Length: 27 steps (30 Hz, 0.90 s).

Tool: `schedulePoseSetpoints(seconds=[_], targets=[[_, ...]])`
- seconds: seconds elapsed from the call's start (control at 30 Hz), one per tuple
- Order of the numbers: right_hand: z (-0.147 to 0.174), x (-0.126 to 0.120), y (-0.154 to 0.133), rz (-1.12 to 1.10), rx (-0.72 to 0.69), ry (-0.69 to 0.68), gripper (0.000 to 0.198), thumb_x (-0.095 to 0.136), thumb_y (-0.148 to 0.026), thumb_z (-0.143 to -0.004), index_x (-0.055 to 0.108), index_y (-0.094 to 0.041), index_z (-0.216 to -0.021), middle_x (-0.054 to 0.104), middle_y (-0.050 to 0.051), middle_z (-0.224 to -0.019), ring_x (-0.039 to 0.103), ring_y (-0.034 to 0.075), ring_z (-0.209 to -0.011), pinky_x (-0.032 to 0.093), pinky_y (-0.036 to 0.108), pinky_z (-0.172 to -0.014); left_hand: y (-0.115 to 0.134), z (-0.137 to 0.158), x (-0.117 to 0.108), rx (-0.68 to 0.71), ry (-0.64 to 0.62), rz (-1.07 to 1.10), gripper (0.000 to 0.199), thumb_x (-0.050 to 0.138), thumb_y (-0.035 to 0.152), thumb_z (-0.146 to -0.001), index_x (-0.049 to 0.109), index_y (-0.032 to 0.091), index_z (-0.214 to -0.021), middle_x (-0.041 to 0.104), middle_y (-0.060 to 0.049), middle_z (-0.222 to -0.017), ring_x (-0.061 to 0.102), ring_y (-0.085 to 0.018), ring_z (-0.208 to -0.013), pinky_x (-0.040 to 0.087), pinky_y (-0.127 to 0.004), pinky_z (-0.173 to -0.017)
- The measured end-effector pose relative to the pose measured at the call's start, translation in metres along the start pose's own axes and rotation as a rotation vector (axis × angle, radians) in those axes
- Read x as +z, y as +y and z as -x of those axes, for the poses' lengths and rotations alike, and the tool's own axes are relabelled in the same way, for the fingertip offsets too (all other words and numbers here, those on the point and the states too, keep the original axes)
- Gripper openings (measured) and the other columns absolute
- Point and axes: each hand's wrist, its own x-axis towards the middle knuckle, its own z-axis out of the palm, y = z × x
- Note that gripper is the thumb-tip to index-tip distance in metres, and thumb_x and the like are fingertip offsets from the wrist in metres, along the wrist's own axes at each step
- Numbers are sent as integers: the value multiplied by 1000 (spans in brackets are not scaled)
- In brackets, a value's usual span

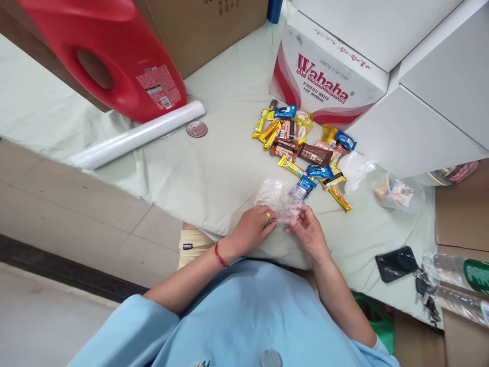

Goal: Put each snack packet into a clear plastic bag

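A crumpled clear plastic bag [272,192] lies near the front edge of the cloth-covered table. My left hand [254,228], with a ring and a red string bracelet, has its fingers closed on the bag's near left part. On the other side, my right hand [310,233] pinches the bag's right edge between thumb and fingers. Just beyond, a blue snack packet [303,189] touches or lies under the plastic; I cannot tell which. A pile of wrapped snacks spreads behind it, with a dark brown packet [314,154] and a yellow stick packet [340,199] among them.
White crumpled plastic [355,168] and a clear tub [401,196] with small packets stand right of the pile. A phone [396,264], keys [428,295] and bottles lie farther right. A Wahaha carton [324,76], red jug [114,56], plastic film roll [141,133] and round disc [196,129] are behind.
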Motion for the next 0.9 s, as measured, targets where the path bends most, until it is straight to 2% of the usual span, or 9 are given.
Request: schedulePoseSetpoints(seconds=[0.13,0.27,0.4,0.5,0.6,0.73,0.83,0.9], targets=[[1,4,4,-33,-6,-30,51,94,-39,-73,67,-28,-114,75,2,-107,69,19,-97,59,31,-89,6,1,-4,11,-18,11,31,68,49,-97,73,22,-112,74,-9,-102,68,-25,-96,52,-37,-85],[0,5,5,-112,-1,-38,66,96,-32,-69,64,-31,-126,76,3,-113,71,20,-105,59,33,-95,6,1,-7,36,-18,29,24,60,40,-101,73,22,-111,75,-10,-106,69,-24,-99,53,-37,-88],[0,3,4,-161,20,-29,71,98,-29,-65,64,-31,-128,77,3,-112,73,20,-103,60,33,-93,0,0,-7,36,11,96,21,54,30,-103,73,21,-98,74,-7,-94,68,-20,-91,52,-33,-83],[1,0,5,-150,35,-33,58,99,-31,-65,70,-29,-116,77,2,-102,72,18,-94,62,32,-88,-3,0,-9,-1,30,199,18,60,32,-102,73,21,-96,74,-6,-92,68,-18,-87,51,-30,-81],[2,-4,7,-102,36,-9,39,97,-40,-68,74,-25,-96,73,0,-86,68,16,-78,63,30,-72,-7,-1,-13,-29,21,296,19,64,35,-100,74,20,-93,75,-5,-90,68,-16,-83,50,-28,-78],[1,-8,8,-62,25,54,34,95,-47,-70,75,-23,-85,69,-1,-75,63,14,-69,60,27,-63,-10,-1,-16,-137,34,445,24,70,42,-96,75,19,-90,74,-5,-87,67,-16,-81,50,-28,-78],[1,-10,7,-56,28,71,34,95,-45,-70,75,-23,-86,68,-1,-75,62,13,-68,59,26,-62,-9,-2,-19,-221,89,607,29,76,47,-91,75,19,-86,74,-6,-87,67,-17,-83,52,-30,-79],[2,-14,6,-39,24,73,33,94,-45,-71,75,-23,-85,67,-2,-74,61,13,-67,57,26,-60,-7,-2,-23,-263,176,707,29,80,47,-86,74,19,-83,74,-6,-88,67,-18,-86,52,-30,-81]])
